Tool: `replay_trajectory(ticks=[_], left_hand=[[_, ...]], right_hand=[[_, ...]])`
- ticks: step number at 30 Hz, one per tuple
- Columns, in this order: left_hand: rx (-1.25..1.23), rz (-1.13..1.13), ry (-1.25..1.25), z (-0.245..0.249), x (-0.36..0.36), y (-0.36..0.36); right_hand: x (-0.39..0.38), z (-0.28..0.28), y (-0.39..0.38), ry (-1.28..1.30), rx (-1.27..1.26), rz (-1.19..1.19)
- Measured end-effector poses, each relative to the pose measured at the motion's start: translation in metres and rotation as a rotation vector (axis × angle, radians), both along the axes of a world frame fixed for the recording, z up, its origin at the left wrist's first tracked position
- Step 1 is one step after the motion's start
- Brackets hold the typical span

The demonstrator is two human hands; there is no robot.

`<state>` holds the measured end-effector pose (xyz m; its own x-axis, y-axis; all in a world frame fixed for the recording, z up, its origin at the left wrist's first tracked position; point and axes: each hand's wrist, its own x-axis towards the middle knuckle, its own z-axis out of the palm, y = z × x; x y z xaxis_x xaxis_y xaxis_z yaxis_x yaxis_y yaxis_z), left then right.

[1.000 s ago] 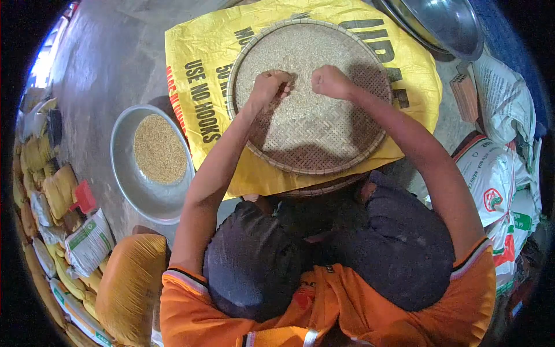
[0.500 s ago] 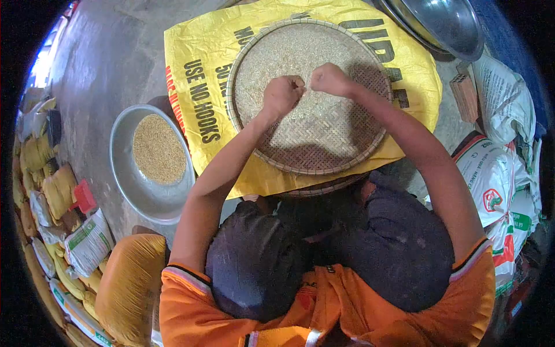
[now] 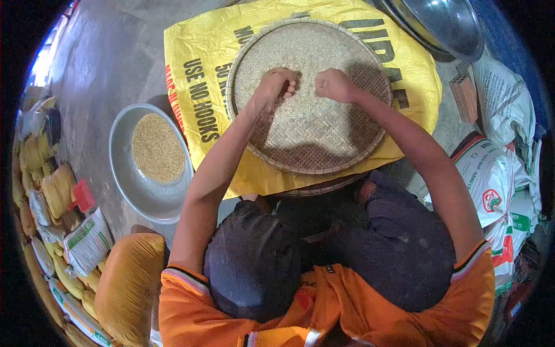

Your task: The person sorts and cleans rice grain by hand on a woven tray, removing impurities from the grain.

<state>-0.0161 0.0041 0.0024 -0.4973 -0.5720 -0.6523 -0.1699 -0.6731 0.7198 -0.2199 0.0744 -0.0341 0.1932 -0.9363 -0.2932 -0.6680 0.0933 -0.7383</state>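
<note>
A round woven bamboo tray [image 3: 321, 141] lies on a yellow printed sack [image 3: 199, 43] in front of my knees. Pale grain [image 3: 309, 46], perhaps rice, covers its far and middle part, while the weave shows through at the near side. My left hand [image 3: 277, 84] is over the left middle of the grain, its fingers curled with the tips partly showing. To its right, my right hand [image 3: 335, 85] is closed in a fist above the grain, a short gap apart. Whatever either hand holds, if anything, is hidden.
On the floor at left stands a metal basin [image 3: 162, 202] with a mound of golden grain [image 3: 156, 147]. More metal bowls [image 3: 442, 26] sit at the upper right. A brick [image 3: 463, 98] and white sacks [image 3: 488, 179] are along the right; packed bags [image 3: 130, 289] line the left.
My hands have moved apart: the left a little to the left, the right slightly to the right. The left fingers look a little looser. Tray and basin stay put.
</note>
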Motion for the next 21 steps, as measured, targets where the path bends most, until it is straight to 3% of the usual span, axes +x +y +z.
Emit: replay_trajectory(ticks=[2, 5, 7, 11, 13, 14, 16, 21], left_hand=[[0.029, -0.002, -0.006, 0.001, 0.002, 0.0], [0.009, 0.032, 0.009, -0.006, 0.009, 0.003], [0.009, 0.03, 0.042, -0.009, 0.012, 0.004], [-0.015, -0.02, 0.017, 0.0, 0.019, 0.007], [-0.147, -0.065, -0.058, 0.001, 0.021, 0.009], [-0.147, -0.066, -0.059, -0.007, 0.024, 0.011], [-0.436, -0.178, -0.153, -0.013, 0.028, 0.019], [-0.657, -0.252, -0.364, -0.01, 0.037, 0.032]], right_hand=[[0.0, 0.003, 0.0, 0.046, -0.01, 0.009], [-0.006, 0.009, -0.003, -0.14, 0.063, -0.045], [-0.008, 0.013, -0.006, -0.099, 0.213, -0.082], [-0.001, 0.008, -0.001, -0.056, 0.113, -0.107], [0.004, 0.005, 0.001, -0.068, -0.048, 0.003], [0.006, 0.007, 0.002, -0.069, -0.049, 0.002], [0.009, 0.007, 0.004, 0.04, -0.017, 0.026], [0.008, 0.015, -0.004, 0.093, 0.059, 0.059]])
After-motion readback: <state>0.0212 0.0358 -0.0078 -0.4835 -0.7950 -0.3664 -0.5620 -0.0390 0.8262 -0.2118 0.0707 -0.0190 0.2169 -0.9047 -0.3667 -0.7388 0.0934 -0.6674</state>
